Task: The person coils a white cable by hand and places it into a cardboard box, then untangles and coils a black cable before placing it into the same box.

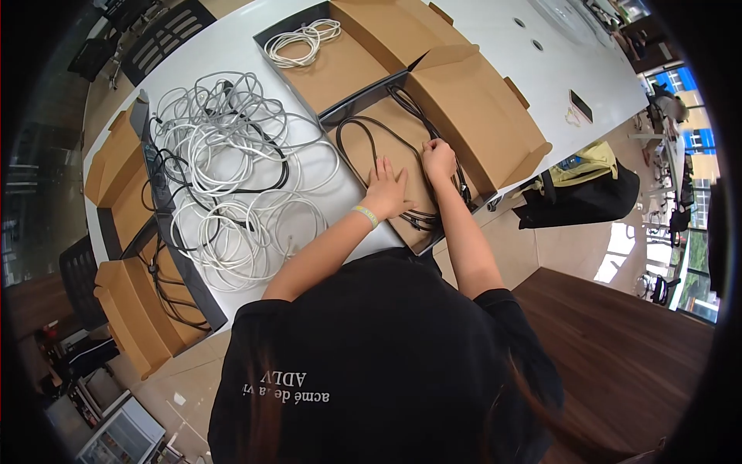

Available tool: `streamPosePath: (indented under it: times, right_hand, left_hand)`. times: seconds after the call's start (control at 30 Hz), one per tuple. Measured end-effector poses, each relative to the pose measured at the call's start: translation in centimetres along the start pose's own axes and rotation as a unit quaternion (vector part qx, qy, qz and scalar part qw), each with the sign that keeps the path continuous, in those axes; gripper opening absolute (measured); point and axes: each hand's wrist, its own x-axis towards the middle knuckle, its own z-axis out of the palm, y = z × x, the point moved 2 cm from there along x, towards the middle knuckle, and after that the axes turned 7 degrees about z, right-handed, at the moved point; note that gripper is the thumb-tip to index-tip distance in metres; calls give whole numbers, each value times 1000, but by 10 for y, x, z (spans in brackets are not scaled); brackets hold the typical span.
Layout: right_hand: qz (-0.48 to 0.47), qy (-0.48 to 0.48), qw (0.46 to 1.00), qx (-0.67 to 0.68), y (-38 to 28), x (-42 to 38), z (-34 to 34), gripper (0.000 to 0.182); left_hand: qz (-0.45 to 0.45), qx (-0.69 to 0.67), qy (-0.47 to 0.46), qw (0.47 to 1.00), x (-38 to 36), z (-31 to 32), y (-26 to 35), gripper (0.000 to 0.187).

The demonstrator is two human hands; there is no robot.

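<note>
Head view: a long white table (495,46) carries a tangled heap of white and grey cables (232,170) and an open brown cardboard box (410,155). Inside it lies a looped black cable (371,135); the left hand (386,189) presses flat, open, while the right hand (438,158) pinches it, fingertips hidden.

A white table (495,46) carries several open cardboard boxes: one (363,58) at the far side, one (417,170) at the near edge, two more (116,178) at the left end. Between them a tangle of white and black cables (232,170) lies on the tabletop. A phone (581,106) rests near the right edge.
</note>
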Motion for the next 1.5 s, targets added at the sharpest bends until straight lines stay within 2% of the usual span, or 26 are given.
streamPosePath:
  times: [0.03, 0.07, 0.1, 0.2, 0.23, 0.27, 0.33, 0.4, 0.43, 0.5, 0.53, 0.63, 0.67, 0.77, 0.87, 0.97, 1.07, 1.1, 1.17, 1.23, 1.3, 1.37, 1.4, 1.43, 1.47, 1.5]
  right_hand:
    - [-5, 6, 1000, -19, 0, 1, 2, 20]
    - [-11, 12, 999, -37, 1, 1, 3, 21]
    - [-14, 10, 999, -39, 3, 4, 4, 21]
    - [-66, -66, 992, 91, 19, 13, 3, 21]
    - [-63, -77, 985, 139, 29, 17, 4, 21]
    - [-58, -87, 977, 187, 38, 21, 4, 21]
    - [-37, -113, 973, 196, 39, 15, -11, 20]
    - [-102, -57, 991, 56, 26, -1, -35, 20]
    - [-99, -58, 992, 55, 27, -2, -32, 20]
    - [-165, -28, 983, 71, 22, 4, -23, 21]
    - [-119, -81, 987, 76, 20, 11, -14, 22]
    - [-93, -100, 987, 80, 11, 19, 8, 21]
    - [-90, -51, 993, 53, 9, 19, 13, 20]
    - [-72, -31, 997, 22, -2, 8, 6, 19]
    - [-35, -24, 998, -50, -7, 4, 6, 20]
    - [-39, 5, 997, -73, -2, 5, 7, 22]
    - [-114, -43, 983, 140, 33, 29, 5, 25]
    - [-136, 11, 976, 171, 37, 24, -10, 26]
    - [-55, -83, 922, 375, 43, 9, -47, 24]
    - [-55, -85, 894, 437, 61, 9, -72, 19]
    - [-52, -80, 910, 403, 72, 8, -82, 18]
    - [-165, -29, 966, 195, 63, -4, -87, 23]
    - [-166, -46, 983, 65, 44, -20, -91, 29]
    - [-272, 1, 962, -27, 36, -23, -79, 32]
    - [-266, -47, 949, -164, 32, -23, -64, 38]
    - [-269, -83, 928, -242, 15, -32, -58, 44]
  left_hand:
    - [22, -13, 63, 998, 0, 2, 0, 85]
    - [20, -16, 63, 998, -1, 7, -1, 85]
    - [47, -16, 108, 993, -3, 3, 1, 77]
    - [75, -1, 201, 977, -12, -4, 4, 64]
    - [81, 15, 248, 965, -16, -7, 6, 59]
    - [78, 13, 248, 965, -19, -9, 7, 59]
    - [77, 9, 287, 955, -25, -12, 11, 56]
    - [92, 0, 298, 950, -28, -8, 16, 54]
    - [108, -7, 309, 945, -30, -6, 19, 53]
    - [124, -4, 298, 947, -37, 0, 24, 49]
    - [138, 1, 290, 947, -39, 1, 25, 46]
    - [143, -25, 284, 948, -39, 2, 17, 41]
    - [142, -24, 283, 948, -39, 2, 17, 41]
    - [144, -10, 294, 945, -37, 3, 16, 40]
    - [138, -20, 272, 952, -36, 2, 17, 40]
    - [127, -19, 243, 962, -37, 2, 17, 40]
    - [141, -28, 253, 957, -39, 0, 14, 39]
    - [143, -32, 258, 955, -39, -1, 14, 38]
    - [146, -40, 261, 953, -38, 1, 15, 38]
    - [144, -43, 250, 957, -35, 2, 15, 36]
    - [145, -39, 251, 956, -35, 3, 15, 36]
    - [147, -35, 251, 956, -34, 3, 15, 36]
    - [141, -23, 239, 960, -34, 2, 16, 36]
    - [136, -10, 228, 964, -35, 2, 16, 36]
    - [139, -9, 225, 964, -35, 2, 17, 36]
    - [134, -3, 213, 968, -35, 1, 18, 37]
